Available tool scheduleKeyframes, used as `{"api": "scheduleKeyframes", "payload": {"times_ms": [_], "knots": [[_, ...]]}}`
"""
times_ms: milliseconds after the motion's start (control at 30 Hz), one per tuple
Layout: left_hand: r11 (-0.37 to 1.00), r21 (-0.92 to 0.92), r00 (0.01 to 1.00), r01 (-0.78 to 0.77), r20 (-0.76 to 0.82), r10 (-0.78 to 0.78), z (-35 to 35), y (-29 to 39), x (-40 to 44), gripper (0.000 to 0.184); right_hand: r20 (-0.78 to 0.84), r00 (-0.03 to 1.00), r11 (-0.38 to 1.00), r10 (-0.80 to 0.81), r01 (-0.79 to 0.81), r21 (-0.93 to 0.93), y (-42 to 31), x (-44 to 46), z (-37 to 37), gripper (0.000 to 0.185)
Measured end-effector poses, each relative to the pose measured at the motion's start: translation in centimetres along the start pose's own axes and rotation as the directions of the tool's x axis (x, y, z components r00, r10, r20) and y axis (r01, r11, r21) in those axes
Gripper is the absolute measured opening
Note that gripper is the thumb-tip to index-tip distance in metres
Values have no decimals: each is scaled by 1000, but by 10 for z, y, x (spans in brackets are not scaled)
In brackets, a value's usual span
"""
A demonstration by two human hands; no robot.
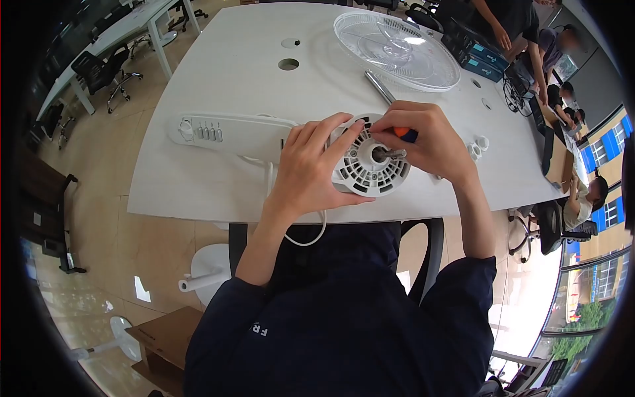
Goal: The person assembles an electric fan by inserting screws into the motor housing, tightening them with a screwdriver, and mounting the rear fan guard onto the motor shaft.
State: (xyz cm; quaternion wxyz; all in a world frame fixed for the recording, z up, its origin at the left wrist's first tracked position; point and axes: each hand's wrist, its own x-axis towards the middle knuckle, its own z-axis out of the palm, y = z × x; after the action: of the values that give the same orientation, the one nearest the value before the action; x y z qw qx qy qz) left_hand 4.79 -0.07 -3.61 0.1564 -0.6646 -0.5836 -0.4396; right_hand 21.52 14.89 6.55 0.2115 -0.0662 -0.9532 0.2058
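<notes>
A white fan motor housing point(372, 177) with a slotted round face stands on the table near its front edge, its metal shaft point(395, 154) pointing toward the right. My left hand point(307, 162) is wrapped around the housing's left side, thumb below and fingers above. In my right hand point(426, 135) is a screwdriver with an orange and dark handle point(403, 132), mostly covered by the fingers. Those fingertips are at the upper rim of the housing; the tool's tip is hidden. A white control panel point(231, 137) with a knob and several buttons extends left from behind my left hand.
A clear fan guard or blade disc point(397, 49) lies at the back, near a metal tube point(379, 86). Small white parts point(477, 147) sit to the right. A white cable point(307, 243) hangs over the front edge. Dark boxes point(473, 53) and other people are at back right.
</notes>
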Motion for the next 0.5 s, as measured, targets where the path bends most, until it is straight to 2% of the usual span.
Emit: {"api": "scheduleKeyframes", "payload": {"times_ms": [500], "knots": [[1000, -2, 1000, 1, 8, -1, 0, -1, 1, 112, -62, 997, 998, 49, -47, 32, 4, -3, 3, 21]]}}
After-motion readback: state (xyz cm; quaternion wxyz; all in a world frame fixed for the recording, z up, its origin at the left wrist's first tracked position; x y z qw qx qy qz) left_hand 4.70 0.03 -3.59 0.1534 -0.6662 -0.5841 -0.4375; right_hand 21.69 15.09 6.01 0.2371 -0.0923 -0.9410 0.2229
